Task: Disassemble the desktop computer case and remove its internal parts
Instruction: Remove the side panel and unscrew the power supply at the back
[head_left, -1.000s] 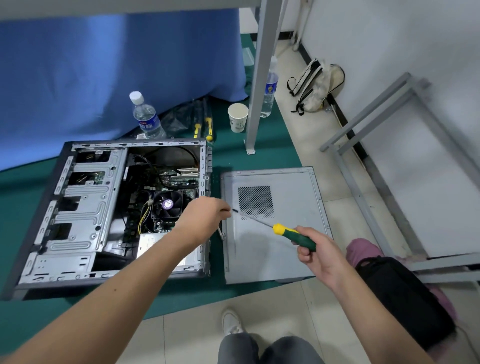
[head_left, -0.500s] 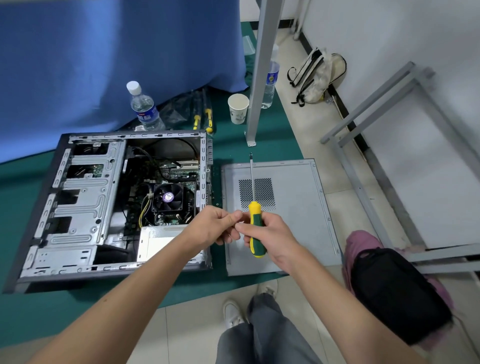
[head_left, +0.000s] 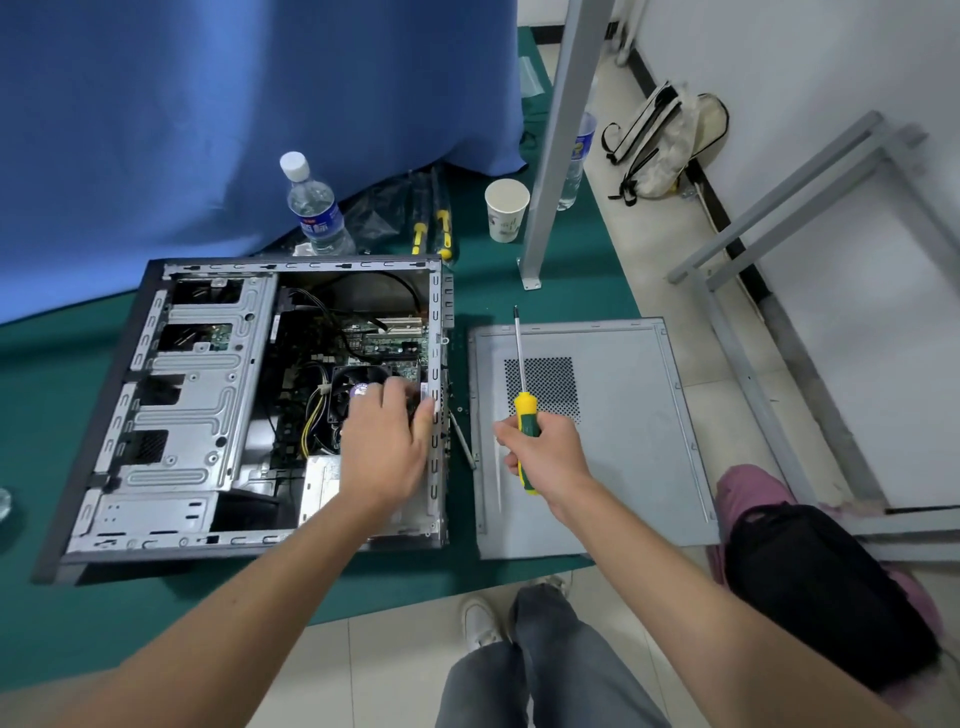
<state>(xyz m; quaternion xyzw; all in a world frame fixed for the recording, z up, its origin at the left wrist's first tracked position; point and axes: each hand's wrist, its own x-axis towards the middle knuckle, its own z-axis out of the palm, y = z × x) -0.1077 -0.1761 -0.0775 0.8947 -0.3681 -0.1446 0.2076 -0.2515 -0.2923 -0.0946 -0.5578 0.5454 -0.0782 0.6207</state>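
The open desktop case (head_left: 171, 415) lies on its side on a green mat, its drive cage at left and motherboard with a black CPU fan (head_left: 353, 384) in the middle. My left hand (head_left: 387, 441) reaches into the case, fingers spread over the fan's right side and the case's rear wall; it holds nothing that I can see. My right hand (head_left: 540, 449) grips a green-and-yellow screwdriver (head_left: 522, 395) upright, its shaft pointing away from me, above the removed grey side panel (head_left: 623, 441) lying flat to the right of the case.
Behind the case stand a water bottle (head_left: 317, 208), a paper cup (head_left: 506, 210), bagged yellow-handled tools (head_left: 431, 218) and a grey metal post (head_left: 550, 156). A thin metal strip (head_left: 462, 441) lies between case and panel. A black and pink bag (head_left: 821, 582) sits at right; grey frames lean on the wall.
My left hand has left the screwdriver and moved left into the case over the fan. My right hand keeps the screwdriver upright over the side panel.
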